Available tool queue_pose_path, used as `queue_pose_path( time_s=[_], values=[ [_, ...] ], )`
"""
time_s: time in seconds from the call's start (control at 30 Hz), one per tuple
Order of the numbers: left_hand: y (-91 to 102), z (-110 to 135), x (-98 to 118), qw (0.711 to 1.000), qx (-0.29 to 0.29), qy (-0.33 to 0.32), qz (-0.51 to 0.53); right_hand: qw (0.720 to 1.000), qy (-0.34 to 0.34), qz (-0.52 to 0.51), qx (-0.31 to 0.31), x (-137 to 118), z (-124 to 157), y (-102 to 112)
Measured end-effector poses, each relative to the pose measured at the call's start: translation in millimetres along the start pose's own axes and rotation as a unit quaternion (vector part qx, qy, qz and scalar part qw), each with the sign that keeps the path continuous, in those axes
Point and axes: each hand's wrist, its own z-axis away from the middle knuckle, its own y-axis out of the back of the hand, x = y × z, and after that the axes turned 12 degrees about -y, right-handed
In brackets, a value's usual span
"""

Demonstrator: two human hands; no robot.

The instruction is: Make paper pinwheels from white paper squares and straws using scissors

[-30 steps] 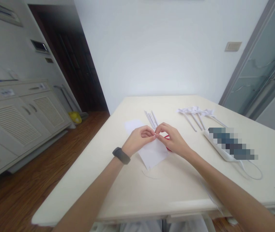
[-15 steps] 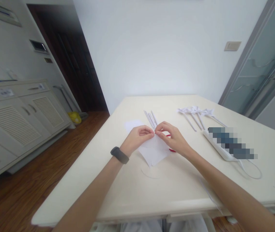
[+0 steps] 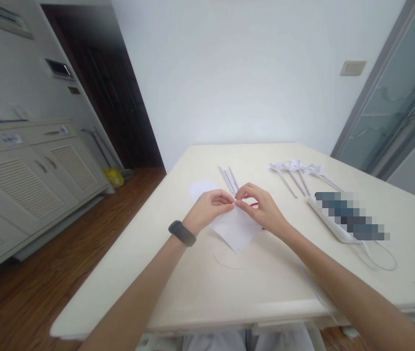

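A white sheet of paper lies on the cream table, its far edge lifted between both hands. My left hand, with a dark band on the wrist, pinches that edge with closed fingers. My right hand pinches the same edge right beside it, fingertips almost touching. A red item, partly hidden, lies under my right hand. Several thin white sticks lie just beyond my fingers.
Several white paper pinwheels on sticks lie at the back right. A white power strip with a cable lies along the right side. A thin curved paper strip rests near the sheet. Cabinets stand at the left.
The sheet has turned slightly, its near corner shifting to the right. Both hands stay pinched on its far edge in nearly the same spot.
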Motion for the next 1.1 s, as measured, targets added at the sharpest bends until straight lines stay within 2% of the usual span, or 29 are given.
queue_pose_path(
  time_s=[1.1],
  values=[
    [-3.3, 0, 10, 1.000, 0.009, -0.003, -0.023, 0.999, -0.013, -0.034, 0.006, 1, -2, 0]
  ],
)
